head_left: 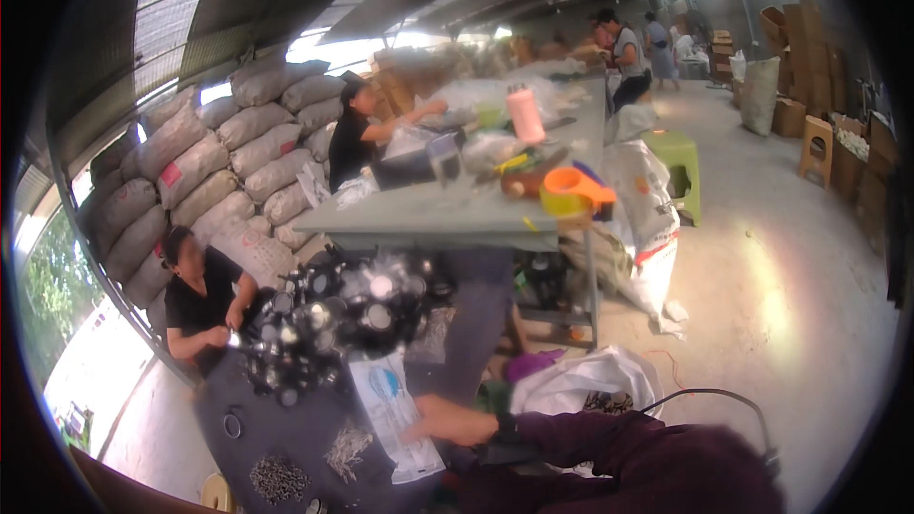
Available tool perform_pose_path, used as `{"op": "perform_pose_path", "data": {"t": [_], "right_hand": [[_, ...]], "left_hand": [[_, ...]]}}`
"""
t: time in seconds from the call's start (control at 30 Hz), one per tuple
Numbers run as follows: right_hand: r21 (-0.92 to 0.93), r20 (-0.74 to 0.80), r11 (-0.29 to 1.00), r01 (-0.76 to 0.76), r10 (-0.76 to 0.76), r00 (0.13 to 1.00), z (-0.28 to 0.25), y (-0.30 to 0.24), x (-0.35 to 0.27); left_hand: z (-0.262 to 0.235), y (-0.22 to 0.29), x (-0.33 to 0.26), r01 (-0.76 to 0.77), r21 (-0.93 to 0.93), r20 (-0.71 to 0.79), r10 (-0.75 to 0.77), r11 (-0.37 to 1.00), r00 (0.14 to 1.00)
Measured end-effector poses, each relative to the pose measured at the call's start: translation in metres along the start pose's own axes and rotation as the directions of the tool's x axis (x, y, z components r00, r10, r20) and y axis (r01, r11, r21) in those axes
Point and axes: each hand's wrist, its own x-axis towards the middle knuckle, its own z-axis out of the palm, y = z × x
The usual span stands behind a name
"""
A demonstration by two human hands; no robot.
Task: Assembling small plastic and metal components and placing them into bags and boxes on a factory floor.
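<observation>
A: One hand only shows clearly, your right hand (455, 421), coming in from the lower right in a dark maroon sleeve. Fingers?

B: Your fingers lie flat and spread, pressing on the clear plastic bag (395, 411) with blue print. No grasp, just resting on it.

A: Where's that bag?

B: Near you, on the dark table (286, 428), just right of two small piles of metal pins (345, 445).

A: Left hand?

B: Not visible.

A: Anything else?

B: Farther back, a heap of black round caps (333, 309). Far left, a seated person in black (200, 300) works on the heap. An orange tape dispenser (571, 192) sits on the grey table (428, 214) beyond.
</observation>
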Motion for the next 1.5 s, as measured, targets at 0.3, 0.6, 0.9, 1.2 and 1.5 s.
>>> {"op": "perform_pose_path", "data": {"t": [0.3,0.6,0.9,1.2,1.5], "right_hand": [[0.058,0.017,0.998,0.013,-0.014,1.0,0.002,0.011,0.011],[0.048,-0.017,0.999,-0.02,0.021,1.0,-0.001,0.016,0.004],[0.059,-0.022,0.987,0.146,-0.145,0.989,0.002,-0.016,0.04],[-0.123,0.068,0.988,0.095,-0.087,0.994,0.068,-0.02,0.202],[-0.215,0.097,0.969,0.123,-0.105,0.99,0.147,-0.021,0.237]], "left_hand": [[-0.036,0.027,-0.008,0.067,-0.049,0.307,-0.049,0.997,0.95],[-0.047,0.044,-0.027,0.079,-0.095,0.356,-0.04,0.992,0.934],[-0.057,0.05,-0.012,0.102,-0.04,0.27,-0.088,0.994,0.959],[-0.052,0.06,0.005,0.18,-0.01,0.267,-0.171,0.984,0.948],[-0.015,0.044,-0.012,0.187,-0.069,0.162,-0.174,0.98,0.971]]}}
